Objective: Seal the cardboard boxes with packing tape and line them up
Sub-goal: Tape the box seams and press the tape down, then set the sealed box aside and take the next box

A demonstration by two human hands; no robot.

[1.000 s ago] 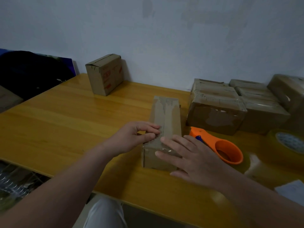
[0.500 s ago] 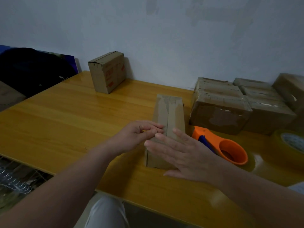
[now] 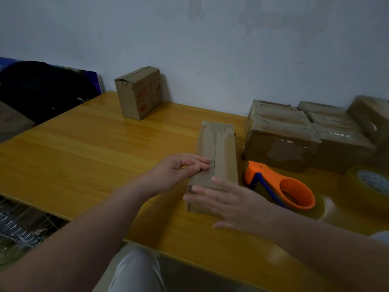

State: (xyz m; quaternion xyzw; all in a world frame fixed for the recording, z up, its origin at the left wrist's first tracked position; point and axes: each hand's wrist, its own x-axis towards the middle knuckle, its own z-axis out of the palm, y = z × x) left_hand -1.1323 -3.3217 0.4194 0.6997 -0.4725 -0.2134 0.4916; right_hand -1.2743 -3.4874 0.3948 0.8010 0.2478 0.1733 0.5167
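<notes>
One long cardboard box [image 3: 219, 152] lies on the yellow table [image 3: 84, 154]; my left hand [image 3: 174, 173] presses bent fingertips on its top, gripping nothing; my right hand [image 3: 229, 203] lies flat, fingers straight, over its near end; one orange tape dispenser [image 3: 280, 186] sits just beside it.

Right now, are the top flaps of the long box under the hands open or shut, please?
Shut: both flaps of the long box lie flat, meeting along a centre seam. Taped: cannot tell.
</notes>
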